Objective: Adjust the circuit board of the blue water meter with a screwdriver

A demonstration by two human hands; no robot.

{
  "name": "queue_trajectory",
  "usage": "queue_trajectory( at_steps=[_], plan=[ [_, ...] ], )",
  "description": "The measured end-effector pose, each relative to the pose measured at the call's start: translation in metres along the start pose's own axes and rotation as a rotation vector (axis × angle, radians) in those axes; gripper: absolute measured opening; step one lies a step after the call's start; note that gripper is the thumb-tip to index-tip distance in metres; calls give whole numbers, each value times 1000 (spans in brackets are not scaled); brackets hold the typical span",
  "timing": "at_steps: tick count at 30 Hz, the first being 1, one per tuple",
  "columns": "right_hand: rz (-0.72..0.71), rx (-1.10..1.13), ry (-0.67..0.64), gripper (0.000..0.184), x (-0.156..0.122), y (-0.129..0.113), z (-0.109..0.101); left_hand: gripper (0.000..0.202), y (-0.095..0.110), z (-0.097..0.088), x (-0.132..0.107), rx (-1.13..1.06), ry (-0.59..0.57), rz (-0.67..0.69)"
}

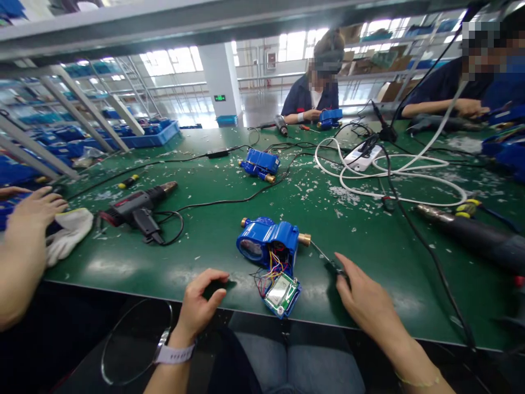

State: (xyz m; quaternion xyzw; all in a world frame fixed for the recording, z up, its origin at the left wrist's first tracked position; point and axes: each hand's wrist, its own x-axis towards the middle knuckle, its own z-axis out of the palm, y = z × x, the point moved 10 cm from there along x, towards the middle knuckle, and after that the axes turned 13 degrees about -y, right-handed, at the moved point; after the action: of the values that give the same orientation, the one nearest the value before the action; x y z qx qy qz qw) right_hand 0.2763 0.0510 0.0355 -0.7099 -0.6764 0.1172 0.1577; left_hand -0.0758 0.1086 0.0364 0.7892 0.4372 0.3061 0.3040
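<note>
On the green tabletop (pixel 213 241) lay an opened blue meter (pixel 268 246); the left hand (pixel 200 301) rested loosely open, the right hand (pixel 361 298) seemingly gripped a screwdriver (pixel 326 258).

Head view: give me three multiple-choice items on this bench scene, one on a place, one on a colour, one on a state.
1. Where does the opened blue meter lie?
A. between the two hands
B. on the white power strip
C. beside the white glove

2. What colour is the table?
A. grey
B. green
C. brown

3. How is the meter's circuit board?
A. sealed inside
B. missing
C. out, hanging by wires

Answers: 1 A, it lies between the left hand and right hand. 2 B, the mat is green. 3 C, coloured wires join board and housing.
</note>
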Motion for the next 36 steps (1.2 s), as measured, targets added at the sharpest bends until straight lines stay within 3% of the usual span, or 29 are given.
queue_trajectory(
  at_steps=[2, 5, 8, 11, 17, 20, 27, 32, 36],
  plan=[
    [85, 210, 29, 44, -6, 19, -4, 46, 8, 13, 5, -7, -114, -10],
    [35, 476, 139, 32, -25, 22, -9, 49, 30, 37, 12, -11, -264, 54],
    [-64, 526, 220, 24, -46, -1, -4, 51, 51, 57, 17, -37, -330, 145],
    [-107, 490, 223, 21, -58, -33, 11, 52, 59, 65, 22, -70, -333, 167],
    [-258, 401, 218, 58, -53, -92, 21, 47, 57, 66, 23, -113, -323, 150],
    [-317, 362, 243, 59, -49, -108, 21, 42, 56, 66, 22, -112, -325, 132],
    [-237, 519, 196, 54, -46, -105, 35, 41, 51, 70, 23, -153, -370, 50],
    [-92, 906, 85, 57, -45, -92, 52, 71, 49, 82, 22, -162, -476, 17],
    [-108, 939, 111, 58, -48, -95, 53, 87, 60, 96, 26, -259, -611, 37]
  ],
)
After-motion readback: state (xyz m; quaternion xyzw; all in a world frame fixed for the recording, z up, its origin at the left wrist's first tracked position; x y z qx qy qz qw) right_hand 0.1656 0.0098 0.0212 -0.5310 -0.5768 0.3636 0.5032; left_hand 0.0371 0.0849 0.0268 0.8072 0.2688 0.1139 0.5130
